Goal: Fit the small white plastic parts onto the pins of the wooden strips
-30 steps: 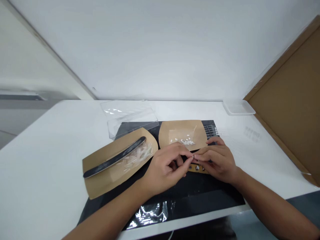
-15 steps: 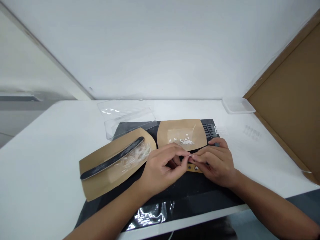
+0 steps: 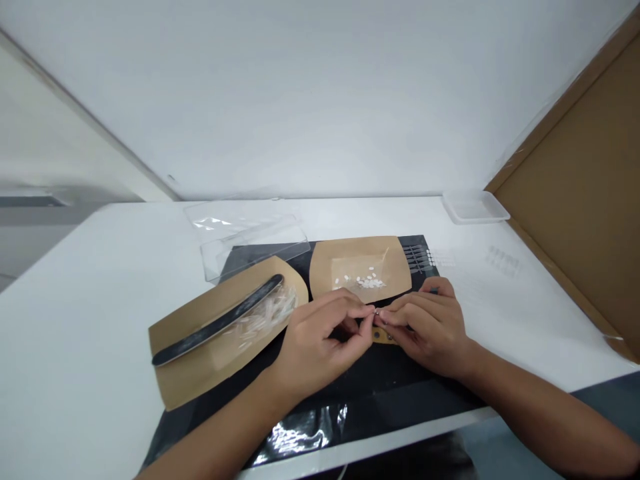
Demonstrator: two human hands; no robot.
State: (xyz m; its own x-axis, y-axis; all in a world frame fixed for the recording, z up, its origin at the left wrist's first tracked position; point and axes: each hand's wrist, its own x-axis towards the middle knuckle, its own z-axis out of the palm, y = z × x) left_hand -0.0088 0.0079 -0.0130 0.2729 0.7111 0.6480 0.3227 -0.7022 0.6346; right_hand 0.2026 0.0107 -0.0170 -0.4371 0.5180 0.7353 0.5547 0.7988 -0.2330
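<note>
My left hand (image 3: 320,343) pinches with thumb and index finger at a tiny shiny piece (image 3: 377,311), too small to name. My right hand (image 3: 430,327) meets it there, its thumb and index finger closed at the same piece. Just beneath the fingertips lies a yellow strip (image 3: 384,336) with round dark spots, partly covered by my right hand. Behind the hands, small white oval pieces (image 3: 370,283) lie on a clear window of a brown kraft pouch (image 3: 327,257). A dark bit (image 3: 434,291) shows by my right fingers.
At left, a black nail file (image 3: 220,320) rests on another kraft pouch (image 3: 175,380) with clear nail tips (image 3: 270,310) in its window. A black mat (image 3: 350,393) lies underneath. Clear plastic covers (image 3: 255,240), dark sticks (image 3: 415,259), a plastic tray (image 3: 475,208) and a cardboard box (image 3: 575,193) stand around.
The view has shifted slightly. Both hands stay together over the yellow strip, with the fingertips only slightly repositioned around the tiny shiny piece.
</note>
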